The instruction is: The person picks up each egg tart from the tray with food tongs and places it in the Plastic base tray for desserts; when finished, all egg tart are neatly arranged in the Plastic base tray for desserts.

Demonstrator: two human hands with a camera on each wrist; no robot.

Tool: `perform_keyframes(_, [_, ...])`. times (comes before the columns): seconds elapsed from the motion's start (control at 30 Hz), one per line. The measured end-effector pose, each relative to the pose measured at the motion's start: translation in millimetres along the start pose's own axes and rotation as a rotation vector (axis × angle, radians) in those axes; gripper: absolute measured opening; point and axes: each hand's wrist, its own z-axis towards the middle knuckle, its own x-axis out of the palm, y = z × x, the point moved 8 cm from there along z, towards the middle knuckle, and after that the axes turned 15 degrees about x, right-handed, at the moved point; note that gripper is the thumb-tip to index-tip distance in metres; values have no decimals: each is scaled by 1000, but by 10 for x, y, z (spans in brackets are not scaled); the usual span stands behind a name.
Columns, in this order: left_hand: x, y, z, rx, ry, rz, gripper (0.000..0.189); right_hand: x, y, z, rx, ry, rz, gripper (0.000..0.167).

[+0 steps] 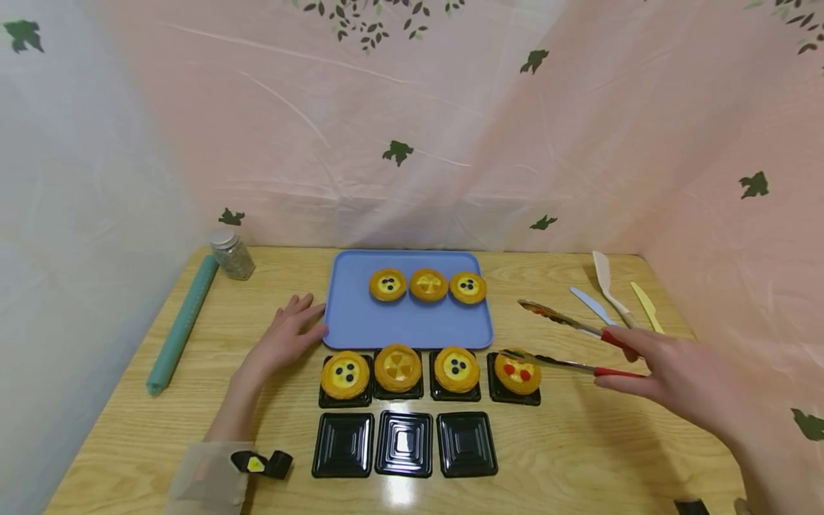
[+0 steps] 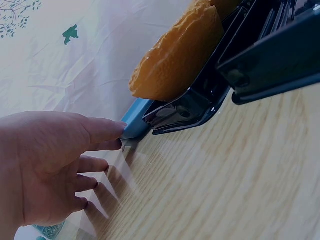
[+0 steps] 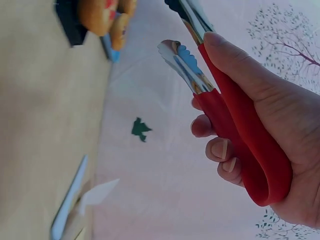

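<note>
- Tongs (image 3: 245, 130), with red handles and metal arms: held by my right hand (image 1: 689, 379) above the table (image 1: 618, 436), right of the blue tray's (image 1: 405, 335) front right corner
- My right fingers: curled about the tongs, thumb along one red handle and the others round the second; the metal arms stand well apart
- Red-dotted tart (image 1: 520, 384): on a black square base (image 1: 536, 401) just off the tray's front right corner; in the head view the nearer metal arm crosses its far side, though whether they touch I cannot tell
- My left hand (image 1: 288, 334): released, fingers extended and slightly spread, thumb against the tray's left edge near its front left corner
- Along the tray's front edge, left to right, each on its own black base: blue-dotted tart (image 1: 345, 375), wedge-patterned tart (image 1: 398, 368), second blue-dotted tart (image 1: 457, 370)
- Towards the tray's back right corner: three more tarts (image 1: 428, 286) in a row
- Nearer me on the table: three black squares (image 1: 403, 468) side by side
- Table's left edge: teal rod (image 1: 183, 325); lidded jar (image 1: 233, 256) by the back left corner
- Table's right edge, towards the back: blue knife (image 1: 592, 304), pale spatula (image 1: 603, 273), yellow knife (image 1: 646, 306)
- Beyond the back edge: pink cloth (image 1: 290, 164) with green leaf shapes (image 1: 398, 152)
</note>
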Motion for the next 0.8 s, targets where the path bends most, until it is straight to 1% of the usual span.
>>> perform_keyframes(0.07, [-4,-4,2,2,-2,4,58,-58,32,115,-9,-2,16,51])
perform_keyframes(0.17, [-8,-4,7,5,-5,3,57,-117,86,282,-16,-3,25,48])
perform_keyframes(0.33, [-9,-27,18,19,-8,2,58,-119,194,536,-7,45,-16,56])
perform_keyframes(0.43, [-20,-40,13,24,-19,3,58,-76,270,684,-19,70,-30,55])
perform_keyframes(0.6, [-28,-28,-1,20,-26,5,57,39,351,910,-34,102,22,58])
perform_keyframes(0.8, [-16,-14,-9,24,-15,24,55,240,382,1078,-16,108,78,64])
